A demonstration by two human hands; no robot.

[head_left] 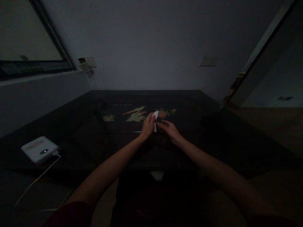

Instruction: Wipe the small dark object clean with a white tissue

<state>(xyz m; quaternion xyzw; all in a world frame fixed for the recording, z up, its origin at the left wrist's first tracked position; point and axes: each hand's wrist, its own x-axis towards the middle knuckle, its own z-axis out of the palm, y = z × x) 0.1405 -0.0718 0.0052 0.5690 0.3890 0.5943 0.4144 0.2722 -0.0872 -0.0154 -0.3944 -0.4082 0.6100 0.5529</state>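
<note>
Both my arms reach forward over a dark lacquered table (189, 104) with a pale inlaid picture of birds and flowers. My left hand (148, 125) is closed, its fingers pinching a small white piece of paper or cloth (155, 118) held upright. My right hand (168, 128) sits just right of it, fingers curled and touching the white piece's lower edge; it seems to grip a small dark thing that I cannot make out in the dim light.
A white power bank (39, 148) with a white cable (38, 179) lies at the table's left edge. Wall sockets (87, 63) sit by a window (28, 41) at left; another socket (208, 61) is on the back wall.
</note>
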